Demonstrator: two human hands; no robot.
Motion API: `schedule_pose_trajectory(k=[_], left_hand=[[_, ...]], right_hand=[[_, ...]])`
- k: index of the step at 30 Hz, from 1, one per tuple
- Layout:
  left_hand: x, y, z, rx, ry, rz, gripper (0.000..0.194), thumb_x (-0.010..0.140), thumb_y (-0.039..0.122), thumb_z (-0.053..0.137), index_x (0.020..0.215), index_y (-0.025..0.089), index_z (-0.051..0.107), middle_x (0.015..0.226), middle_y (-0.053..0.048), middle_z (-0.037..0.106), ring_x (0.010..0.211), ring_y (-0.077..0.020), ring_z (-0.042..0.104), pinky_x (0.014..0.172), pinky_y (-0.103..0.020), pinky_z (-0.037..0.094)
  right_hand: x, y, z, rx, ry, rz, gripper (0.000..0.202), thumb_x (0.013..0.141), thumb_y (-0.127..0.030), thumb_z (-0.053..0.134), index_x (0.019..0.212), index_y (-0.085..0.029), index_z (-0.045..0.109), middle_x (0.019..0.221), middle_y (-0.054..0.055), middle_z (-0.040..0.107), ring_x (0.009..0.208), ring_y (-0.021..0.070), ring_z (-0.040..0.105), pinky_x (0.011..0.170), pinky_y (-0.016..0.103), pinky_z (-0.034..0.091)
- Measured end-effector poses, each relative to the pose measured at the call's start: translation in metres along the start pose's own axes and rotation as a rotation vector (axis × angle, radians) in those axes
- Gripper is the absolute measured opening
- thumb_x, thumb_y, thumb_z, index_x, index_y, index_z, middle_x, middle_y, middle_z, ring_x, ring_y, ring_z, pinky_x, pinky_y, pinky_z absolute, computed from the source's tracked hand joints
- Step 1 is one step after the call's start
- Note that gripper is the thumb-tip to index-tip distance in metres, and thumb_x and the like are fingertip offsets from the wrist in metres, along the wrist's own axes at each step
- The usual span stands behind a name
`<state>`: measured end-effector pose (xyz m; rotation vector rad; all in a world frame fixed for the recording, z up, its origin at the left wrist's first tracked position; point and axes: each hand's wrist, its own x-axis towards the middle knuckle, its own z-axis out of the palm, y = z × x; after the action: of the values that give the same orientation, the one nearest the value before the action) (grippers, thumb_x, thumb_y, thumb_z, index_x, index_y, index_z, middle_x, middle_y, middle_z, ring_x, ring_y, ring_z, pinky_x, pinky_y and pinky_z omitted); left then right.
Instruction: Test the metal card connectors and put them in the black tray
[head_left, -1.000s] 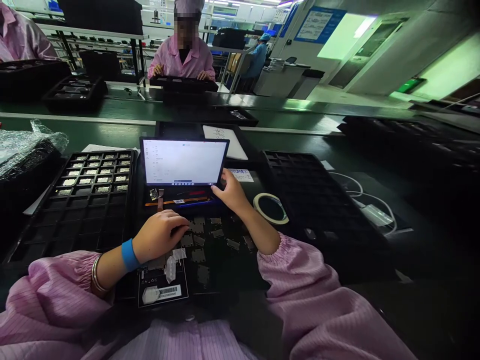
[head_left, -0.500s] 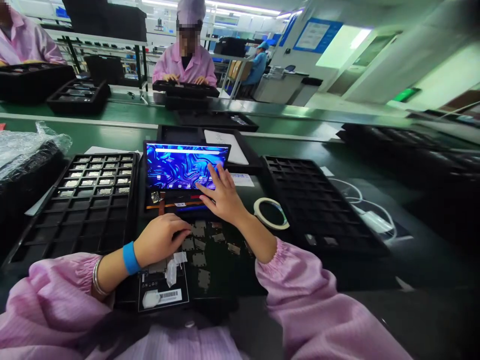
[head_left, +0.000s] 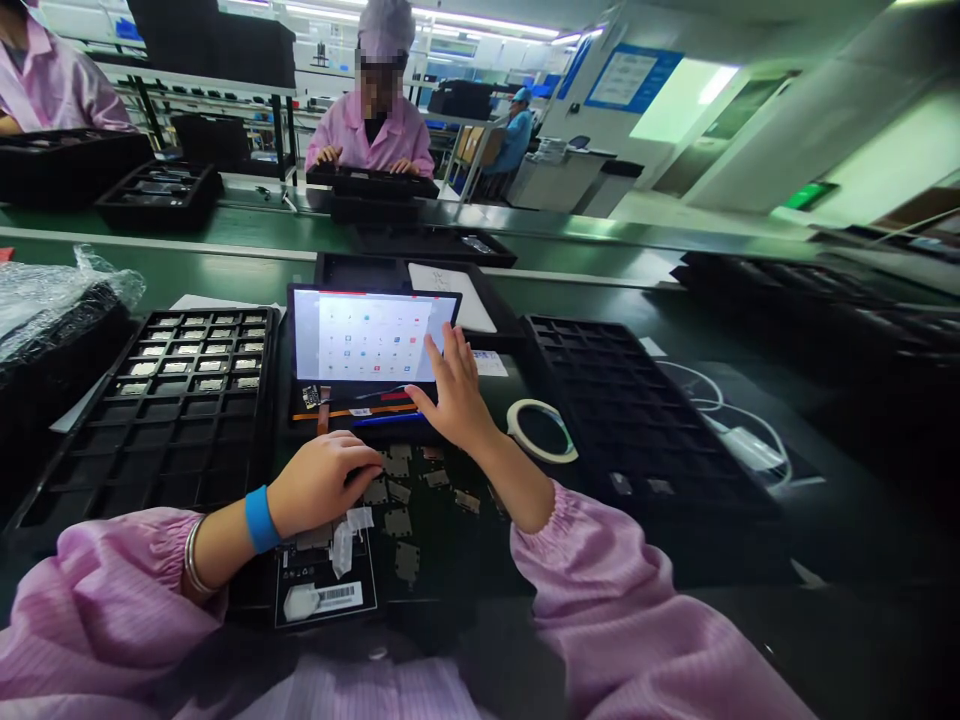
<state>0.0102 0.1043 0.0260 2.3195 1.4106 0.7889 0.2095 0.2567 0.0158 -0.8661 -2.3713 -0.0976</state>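
Note:
A lit display screen point(head_left: 367, 340) leans upright in front of me and shows rows of app icons on white. My right hand point(head_left: 459, 390) is open, fingers spread, at the screen's lower right; whether a fingertip touches the glass I cannot tell. My left hand point(head_left: 326, 478) has its fingers curled together above a black panel point(head_left: 330, 602) with a barcode label; anything in them is hidden. Several small metal plates point(head_left: 397, 522) lie loose beside the left fingertips. An orange flat cable point(head_left: 324, 412) runs down from below the screen toward my left hand.
Left stands a black compartment tray point(head_left: 210, 385) partly filled with small metal parts; right, another black tray point(head_left: 637, 400) holds a few pieces. A tape roll point(head_left: 519, 420) and a white cable with adapter point(head_left: 750, 445) lie on the right. Across the bench a co-worker point(head_left: 371, 130) handles a black tray.
The screen has gone from a blue swirl home page to a white page of icons. My right hand has drawn back slightly to the right, its fingers more upright. My left hand stays put.

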Motion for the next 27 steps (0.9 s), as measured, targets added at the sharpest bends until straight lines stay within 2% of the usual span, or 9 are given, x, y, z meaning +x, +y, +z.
schedule_pose_trajectory(k=[3,8,11,17,23,25,27], left_hand=[[0.000,0.001,0.000,-0.002,-0.001,-0.005,0.019,0.095,0.021,0.054,0.099,0.019,0.072,0.089,-0.006,0.073,0.084,-0.0204,0.065,0.077,-0.035,0.053],[0.000,0.000,0.000,0.003,0.008,0.008,0.018,0.095,0.021,0.054,0.097,0.019,0.071,0.088,-0.005,0.073,0.084,-0.0200,0.064,0.077,-0.034,0.053],[0.000,0.000,0.001,0.007,0.013,0.008,0.018,0.094,0.021,0.054,0.097,0.019,0.071,0.088,-0.005,0.072,0.084,-0.0201,0.064,0.077,-0.034,0.052],[0.002,0.002,0.001,0.013,-0.014,0.003,0.020,0.094,0.019,0.053,0.098,0.018,0.072,0.089,-0.007,0.072,0.086,-0.0214,0.064,0.079,-0.036,0.052],[0.002,0.001,0.000,0.017,-0.001,0.016,0.020,0.094,0.019,0.053,0.097,0.019,0.073,0.086,-0.006,0.071,0.084,-0.0215,0.064,0.077,-0.035,0.053],[0.002,0.000,0.000,0.013,0.016,0.020,0.020,0.093,0.019,0.054,0.098,0.020,0.073,0.087,-0.006,0.072,0.085,-0.0216,0.065,0.078,-0.035,0.053],[0.001,-0.001,0.001,0.000,0.032,0.032,0.020,0.093,0.020,0.054,0.098,0.020,0.073,0.090,-0.006,0.074,0.088,-0.0220,0.067,0.081,-0.036,0.054]], right_hand=[[0.000,-0.005,-0.003,0.015,-0.004,0.028,0.082,0.096,-0.037,0.051,0.157,-0.033,-0.004,0.166,0.005,-0.007,0.151,0.0340,0.001,0.119,0.060,0.017],[0.002,-0.014,-0.005,-0.007,-0.066,-0.028,0.054,0.097,-0.035,0.051,0.149,-0.030,0.038,0.166,0.003,0.003,0.151,0.0337,0.004,0.119,0.062,0.015],[0.006,-0.021,-0.003,-0.036,-0.134,-0.086,0.044,0.097,-0.036,0.053,0.140,-0.028,0.052,0.166,0.004,0.007,0.151,0.0337,0.005,0.119,0.062,0.014],[0.018,-0.041,0.001,-0.077,-0.216,-0.169,0.053,0.095,-0.043,0.056,0.143,-0.021,0.050,0.165,0.011,0.010,0.151,0.0326,0.004,0.121,0.057,0.013],[0.038,-0.056,0.016,-0.099,-0.216,-0.175,0.064,0.092,-0.044,0.060,0.149,-0.021,0.040,0.164,0.013,0.008,0.151,0.0327,-0.001,0.121,0.058,0.007],[0.046,-0.064,0.013,-0.105,-0.206,-0.169,0.065,0.091,-0.044,0.062,0.148,-0.019,0.042,0.164,0.015,0.013,0.151,0.0350,0.002,0.121,0.059,0.008],[0.048,-0.079,-0.003,-0.094,-0.184,-0.192,0.056,0.094,-0.042,0.057,0.144,-0.019,0.048,0.161,0.013,0.025,0.150,0.0341,0.010,0.121,0.058,0.013]])
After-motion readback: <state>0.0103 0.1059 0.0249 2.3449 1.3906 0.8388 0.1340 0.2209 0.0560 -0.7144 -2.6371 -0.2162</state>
